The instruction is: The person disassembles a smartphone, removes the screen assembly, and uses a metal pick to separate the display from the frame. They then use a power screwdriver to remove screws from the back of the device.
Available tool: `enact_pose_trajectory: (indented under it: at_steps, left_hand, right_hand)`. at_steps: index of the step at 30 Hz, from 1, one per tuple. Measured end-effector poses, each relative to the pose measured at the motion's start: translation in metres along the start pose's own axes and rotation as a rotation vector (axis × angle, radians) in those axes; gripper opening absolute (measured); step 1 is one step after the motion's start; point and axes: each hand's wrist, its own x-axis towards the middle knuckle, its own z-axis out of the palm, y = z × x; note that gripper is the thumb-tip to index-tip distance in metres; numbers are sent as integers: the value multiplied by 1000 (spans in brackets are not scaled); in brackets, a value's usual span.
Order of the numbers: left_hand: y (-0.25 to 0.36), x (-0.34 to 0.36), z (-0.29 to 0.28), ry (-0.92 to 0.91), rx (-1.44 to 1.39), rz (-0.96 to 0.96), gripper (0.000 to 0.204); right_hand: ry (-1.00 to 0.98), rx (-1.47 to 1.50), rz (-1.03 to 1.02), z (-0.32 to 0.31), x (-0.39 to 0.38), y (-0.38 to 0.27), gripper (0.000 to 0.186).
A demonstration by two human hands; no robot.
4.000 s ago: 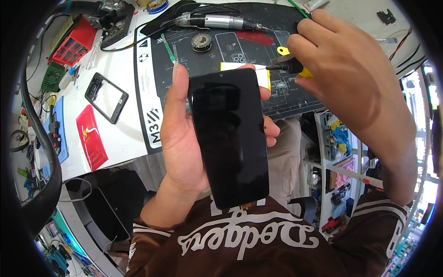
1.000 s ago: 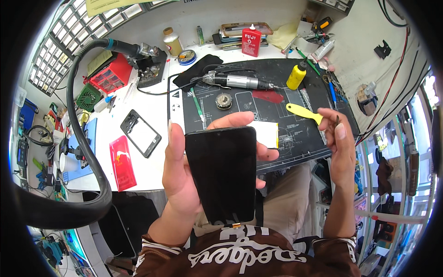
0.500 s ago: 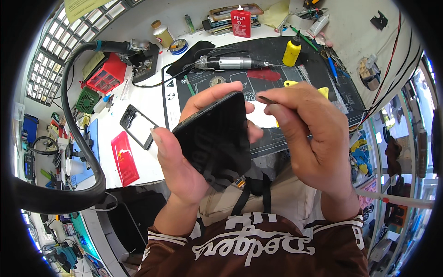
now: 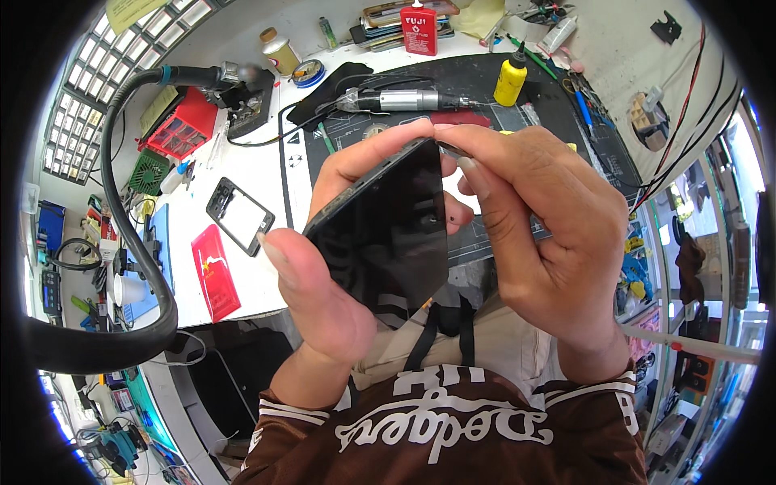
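My left hand (image 4: 327,303) is wrapped round a smartphone (image 4: 392,234), its black glossy screen tilted toward me. The thumb lies along one long edge, and the fingers reach behind and over the top. A bit of ribbon cable (image 4: 426,305) shows by the phone's lower end. Between thumb and forefinger my right hand (image 4: 558,230) pinches a thin dark flat pick (image 4: 455,150). Its tip is at the phone's top corner; whether it sits in the seam cannot be made out. To the left, an empty black phone frame (image 4: 269,218) lies on the white table.
A red packet (image 4: 214,271) lies below the frame. Behind my hands, a silver cylindrical tool (image 4: 408,100) rests on the black mat (image 4: 558,129), with a yellow bottle (image 4: 510,77) near it. A thick black hose (image 4: 121,202) arches along the left.
My right hand has brought the pick up and left to the phone's top corner. The phone has risen slightly and turned a little in my left hand.
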Motion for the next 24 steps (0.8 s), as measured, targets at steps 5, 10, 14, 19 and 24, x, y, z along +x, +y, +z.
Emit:
enact_pose_trajectory:
  at_steps: [5,10,14,19,24]
  left_hand:
    - [2,0,13,118,393,-93,121]
    - [-2,-1,17,163,497,-86,121]
    - [-2,0,20,172,588,-64,116]
    - [-3,4,23,162,676,-22,112]
    - [-1,8,23,129,673,-29,110]
  right_hand:
    - [52,-101,-42,1,-3,1,34]
    - [86,-186,-99,1,-5,3,36]
    - [91,-238,-142,1,-3,5,37]
    - [72,-245,-182,-2,-2,9,39]
    - [49,-287,-210,-8,1,9,41]
